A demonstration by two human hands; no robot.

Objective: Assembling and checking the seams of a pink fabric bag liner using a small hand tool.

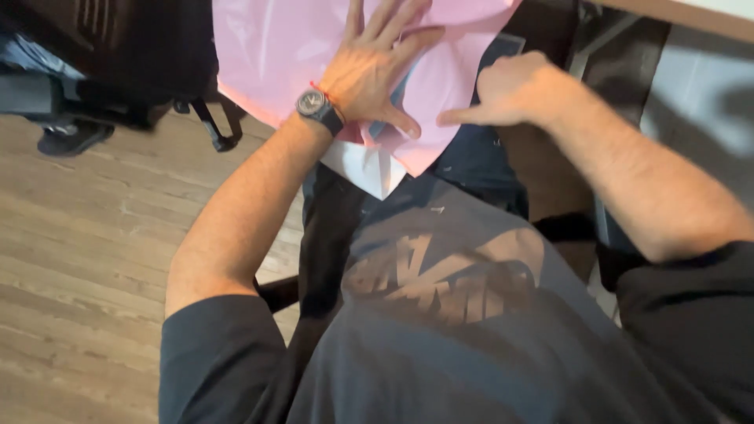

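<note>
Pink paper (275, 47), a large glossy sheet, lies across the person's lap and reaches up to the far edge of the view, with a white sheet (365, 169) showing just under its near corner. The left hand (373, 71) lies open and flat on the pink paper, fingers spread toward the far side and thumb angled near, pressing the sheet down; a dark wristwatch (318, 106) and a thin red cord sit at that wrist. The right hand (510, 90) is curled into a loose fist with the forefinger extended, its tip touching the pink paper's right edge beside the left thumb. It grips nothing. Dark trousers (471, 157) show beneath the paper, and a grey printed T-shirt fills the near part of the view. To the left is a wooden plank floor (94, 235), with a black chair base (212, 126) and someone's dark shoe (71, 137) at the far left. A likely trouble is the sheet sliding: the lap is a soft, uneven support, so if the flat hand eases its pressure, the slick paper could shift and any crease made by the fingertip could run crooked. Pushing hard with one fingertip might also wrinkle or tear the thin edge, and the white sheet could slip toward the floor.
</note>
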